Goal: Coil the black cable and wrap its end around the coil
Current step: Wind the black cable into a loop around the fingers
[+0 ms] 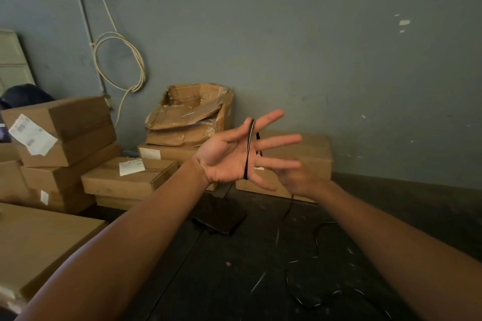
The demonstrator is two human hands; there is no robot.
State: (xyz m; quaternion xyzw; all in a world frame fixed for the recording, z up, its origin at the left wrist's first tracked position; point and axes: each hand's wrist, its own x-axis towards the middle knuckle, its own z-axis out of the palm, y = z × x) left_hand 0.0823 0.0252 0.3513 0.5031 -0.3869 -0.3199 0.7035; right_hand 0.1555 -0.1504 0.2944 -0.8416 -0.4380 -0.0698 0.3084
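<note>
My left hand (234, 157) is raised with the palm toward me and the fingers spread straight. A loop of the black cable (249, 148) runs across the fingers from the index finger down to the little finger. My right hand (297, 177) is just behind and to the right of the left fingers, which hide its fingertips. The cable drops from under the right hand and trails in loose curves over the dark floor (317, 240). The right hand appears to hold the cable behind the left fingers.
Cardboard boxes (62, 130) are stacked along the grey wall at left and behind my hands. A torn open box (193, 112) sits on top at centre. A flat black object (221, 216) lies on the floor below my left wrist. A white coiled cable (122, 60) hangs on the wall.
</note>
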